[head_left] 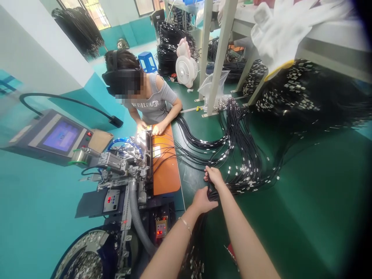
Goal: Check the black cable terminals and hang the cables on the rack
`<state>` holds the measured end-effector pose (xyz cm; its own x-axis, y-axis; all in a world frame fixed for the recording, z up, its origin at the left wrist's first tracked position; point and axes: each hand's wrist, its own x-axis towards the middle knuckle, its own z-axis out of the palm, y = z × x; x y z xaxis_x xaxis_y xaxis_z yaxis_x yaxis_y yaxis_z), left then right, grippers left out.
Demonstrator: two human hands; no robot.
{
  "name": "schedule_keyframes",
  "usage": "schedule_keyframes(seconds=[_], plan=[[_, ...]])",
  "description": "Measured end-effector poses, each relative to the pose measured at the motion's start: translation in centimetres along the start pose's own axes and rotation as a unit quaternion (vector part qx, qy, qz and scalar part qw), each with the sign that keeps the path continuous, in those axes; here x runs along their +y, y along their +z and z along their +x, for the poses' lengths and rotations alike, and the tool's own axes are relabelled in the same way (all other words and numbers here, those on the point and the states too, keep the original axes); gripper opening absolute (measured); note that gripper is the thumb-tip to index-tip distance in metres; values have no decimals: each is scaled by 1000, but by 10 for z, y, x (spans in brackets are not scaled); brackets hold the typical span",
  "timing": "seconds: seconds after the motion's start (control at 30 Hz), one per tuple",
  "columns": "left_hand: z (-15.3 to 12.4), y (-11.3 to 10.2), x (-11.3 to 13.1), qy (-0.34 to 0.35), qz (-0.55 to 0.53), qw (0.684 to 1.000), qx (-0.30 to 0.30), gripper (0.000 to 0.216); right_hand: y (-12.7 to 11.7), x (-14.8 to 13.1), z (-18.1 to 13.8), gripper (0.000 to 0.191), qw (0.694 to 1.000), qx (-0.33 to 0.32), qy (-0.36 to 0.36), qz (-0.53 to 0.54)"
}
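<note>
My left hand (pixel 204 200) is closed around a bundle of thin black cables (pixel 229 190) at the green table's near side. Just above it, my right hand (pixel 214 176) has its fingers curled on a black strand that rises from my left hand; it looks like a cable. Part of the bundle hangs down behind my left forearm. Beyond my hands, a large spread of black cables (pixel 240 131) with small silvery connector ends lies on the green tabletop (pixel 293 217). Several cables run from it to the orange board (pixel 165 174).
A co-worker (pixel 151 93) sits across, both hands at the machine (pixel 116 162) on the left. A monitor (pixel 62 135), a grey hose (pixel 136 217) and a round feeder bowl (pixel 87 252) stand there. Shelf legs (pixel 221 50), a fan (pixel 186 71) and a white glove (pixel 276 35) are farther back.
</note>
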<state>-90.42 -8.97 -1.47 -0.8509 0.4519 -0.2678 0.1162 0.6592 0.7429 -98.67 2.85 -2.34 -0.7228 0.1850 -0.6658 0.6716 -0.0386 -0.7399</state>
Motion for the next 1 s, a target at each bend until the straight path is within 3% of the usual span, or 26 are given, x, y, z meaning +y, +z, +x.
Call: schedule_keyframes(seconds=[0.13, 0.27, 0.33, 0.43, 0.57, 0.7, 0.87, 1.0], plan=[[3, -19, 2, 5, 76, 995, 58, 30, 1, 7, 2, 34, 999, 4, -4, 44], [50, -50, 3, 22, 190, 972, 133, 59, 1, 12, 8, 34, 997, 0, -2, 73], [83, -63, -2, 72, 241, 961, 114, 77, 1, 14, 9, 34, 997, -1, -2, 82], [120, -76, -13, 153, 300, 939, 68, 84, 1, 16, 8, 34, 996, -2, -12, 93], [132, -78, -26, 192, 348, 915, 70, 85, 1, 18, 10, 32, 994, -3, -28, 110], [132, -74, -31, 194, 364, 906, 92, 76, 0, 18, 15, 30, 988, -8, -37, 151], [148, -72, -33, 201, 371, 904, 69, 38, -6, 11, 16, 23, 967, -16, -53, 248], [159, -72, -35, 197, 370, 905, 71, 24, -13, 2, 12, 25, 946, -57, -71, 312]])
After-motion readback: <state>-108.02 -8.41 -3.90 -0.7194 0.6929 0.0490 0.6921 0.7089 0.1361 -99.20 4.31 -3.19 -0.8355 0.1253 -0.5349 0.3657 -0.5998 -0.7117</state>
